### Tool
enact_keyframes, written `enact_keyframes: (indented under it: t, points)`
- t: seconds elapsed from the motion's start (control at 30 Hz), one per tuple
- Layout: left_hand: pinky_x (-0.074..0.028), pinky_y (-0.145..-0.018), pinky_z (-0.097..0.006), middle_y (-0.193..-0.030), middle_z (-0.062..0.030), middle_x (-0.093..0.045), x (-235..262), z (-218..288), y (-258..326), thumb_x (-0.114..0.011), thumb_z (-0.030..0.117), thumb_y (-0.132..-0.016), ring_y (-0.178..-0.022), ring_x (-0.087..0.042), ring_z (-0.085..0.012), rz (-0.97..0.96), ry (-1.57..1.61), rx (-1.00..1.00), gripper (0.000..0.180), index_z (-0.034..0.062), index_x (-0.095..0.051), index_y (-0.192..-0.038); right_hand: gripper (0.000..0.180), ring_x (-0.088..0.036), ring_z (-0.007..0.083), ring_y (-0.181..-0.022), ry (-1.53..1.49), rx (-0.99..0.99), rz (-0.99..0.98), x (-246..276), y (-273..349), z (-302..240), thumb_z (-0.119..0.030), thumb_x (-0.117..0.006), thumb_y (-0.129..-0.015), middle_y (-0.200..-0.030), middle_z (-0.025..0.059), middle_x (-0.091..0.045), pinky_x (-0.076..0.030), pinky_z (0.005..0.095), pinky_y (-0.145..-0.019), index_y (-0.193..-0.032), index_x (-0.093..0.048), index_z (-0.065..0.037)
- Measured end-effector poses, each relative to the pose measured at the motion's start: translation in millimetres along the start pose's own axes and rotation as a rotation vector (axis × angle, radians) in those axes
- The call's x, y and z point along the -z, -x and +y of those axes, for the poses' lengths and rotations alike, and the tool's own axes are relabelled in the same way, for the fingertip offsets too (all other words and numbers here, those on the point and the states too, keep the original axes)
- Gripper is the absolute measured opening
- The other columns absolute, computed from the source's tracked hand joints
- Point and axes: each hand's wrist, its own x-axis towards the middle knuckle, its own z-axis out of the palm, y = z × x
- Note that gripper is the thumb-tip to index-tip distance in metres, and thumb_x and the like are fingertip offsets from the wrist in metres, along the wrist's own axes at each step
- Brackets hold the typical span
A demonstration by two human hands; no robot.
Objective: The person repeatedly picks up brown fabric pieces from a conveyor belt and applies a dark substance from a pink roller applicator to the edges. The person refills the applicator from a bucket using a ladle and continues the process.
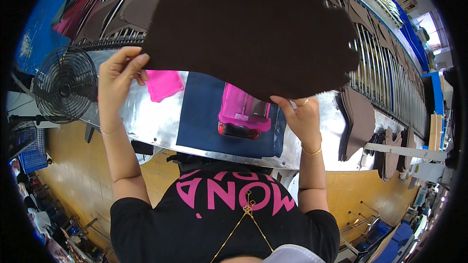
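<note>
A large dark brown piece of cut material (253, 29), with a notched right edge, is held up in front of me. My left hand (117, 75) pinches its lower left corner between thumb and fingers. On the lower edge, toward the right, the thumb and fingers of my right hand (302, 119) are closed on it. Below the piece, partly covered by it, a pink plastic holder (242, 112) with a red and black part at its front sits on a dark blue mat (200, 117). A bright pink shallow item (165, 85) lies near my left hand.
The mat lies on a shiny metal table (156, 117). Beyond it runs a rack of metal bars (385, 68) carrying brown cut pieces. A stack of brown pieces (358, 119) hangs over the table at right. A black fan (66, 85) stands at left, above a blue crate (31, 148).
</note>
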Motion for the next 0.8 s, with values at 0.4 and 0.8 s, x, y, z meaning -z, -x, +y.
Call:
enact_keyframes:
  t: [0.4,0.8]
  points:
    - [-0.047,-0.056,-0.028,-0.071,-0.0070,-0.059,-110,-6,-4,-0.068,0.004,-0.078,-0.061,-0.060,-0.0191,-0.496,-0.446,-0.422,0.009,0.0014,-0.067,-0.087,0.016,-0.061,0.0173,-0.078,0.078,-0.486,0.027,72,111,39,-0.002,-0.072,-0.077,-0.087,0.0085,-0.069,-0.046,0.0287,-0.073,-0.092,-0.070,-0.001]
    - [-0.048,-0.064,-0.036,-0.083,-0.0044,-0.054,-202,13,-24,-0.070,0.012,-0.073,-0.079,-0.058,-0.0246,-0.592,-0.389,-0.768,0.008,0.0069,-0.065,-0.076,0.013,-0.047,0.0070,-0.062,0.181,-0.617,0.036,208,124,12,-0.008,-0.061,-0.089,-0.078,-0.0015,-0.060,-0.037,0.0232,-0.054,-0.099,-0.062,0.000]
